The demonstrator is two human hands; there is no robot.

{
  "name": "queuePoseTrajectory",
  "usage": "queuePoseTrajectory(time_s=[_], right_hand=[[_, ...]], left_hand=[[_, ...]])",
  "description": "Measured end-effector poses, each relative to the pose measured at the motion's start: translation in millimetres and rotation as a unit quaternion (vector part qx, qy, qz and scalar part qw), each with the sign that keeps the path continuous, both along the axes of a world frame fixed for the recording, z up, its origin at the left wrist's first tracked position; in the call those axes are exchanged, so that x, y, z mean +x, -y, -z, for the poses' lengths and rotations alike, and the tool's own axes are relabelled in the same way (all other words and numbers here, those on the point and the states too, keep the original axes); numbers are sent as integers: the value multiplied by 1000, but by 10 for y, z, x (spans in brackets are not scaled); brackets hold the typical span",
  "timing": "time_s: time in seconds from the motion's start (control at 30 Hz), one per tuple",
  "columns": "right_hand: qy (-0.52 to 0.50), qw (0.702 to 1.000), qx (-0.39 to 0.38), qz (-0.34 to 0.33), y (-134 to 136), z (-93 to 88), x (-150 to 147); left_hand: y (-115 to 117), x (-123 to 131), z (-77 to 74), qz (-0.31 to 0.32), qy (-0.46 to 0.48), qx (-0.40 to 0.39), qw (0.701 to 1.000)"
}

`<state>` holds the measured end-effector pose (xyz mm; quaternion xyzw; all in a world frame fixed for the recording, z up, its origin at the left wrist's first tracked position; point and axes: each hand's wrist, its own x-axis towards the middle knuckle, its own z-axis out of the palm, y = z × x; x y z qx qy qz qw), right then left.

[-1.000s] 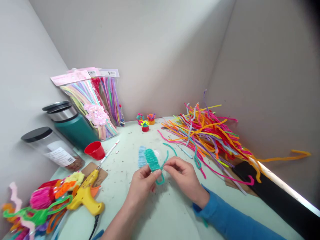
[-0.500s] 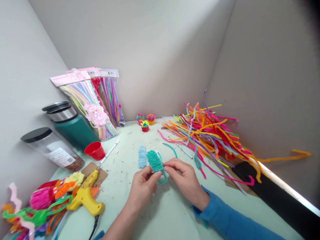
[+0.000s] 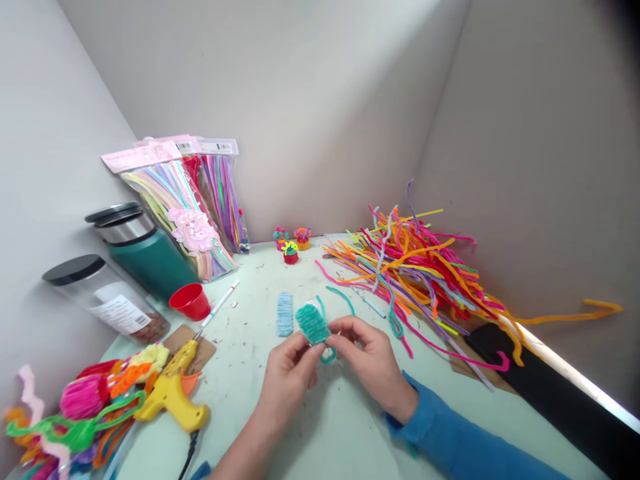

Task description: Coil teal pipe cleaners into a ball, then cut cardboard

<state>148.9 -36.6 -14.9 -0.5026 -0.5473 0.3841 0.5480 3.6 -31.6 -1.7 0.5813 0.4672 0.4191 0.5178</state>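
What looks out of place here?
An orange pipe cleaner juts far right from the tangled pile, well beyond the rest, and the tabletop looks speckled, not clean. The held teal piece shows no obvious damage.

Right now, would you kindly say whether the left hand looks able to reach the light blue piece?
Probably yes: the light blue piece lies just beyond the left hand, with nothing apparent between them. That hand is pinching the teal piece, though, so it would likely need to let go first.

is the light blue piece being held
No, the blue piece lies on the table; left hand and right hand hold the teal piece.
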Motion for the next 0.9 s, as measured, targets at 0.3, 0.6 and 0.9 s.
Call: queuePoseTrajectory(time_s=[0.3, 0.6, 0.9], right_hand=[[-21, 998, 37, -47, -25, -18, 12], [-43, 996, -21, -75, -7, -69, -13], [-149, 985, -88, -17, -82, 6, 49]], left_hand=[[20, 11, -28, -3, -6, 9, 1000], [-11, 68, 19, -37, 73, -43, 996], [14, 56, 81, -38, -40, -11, 998]])
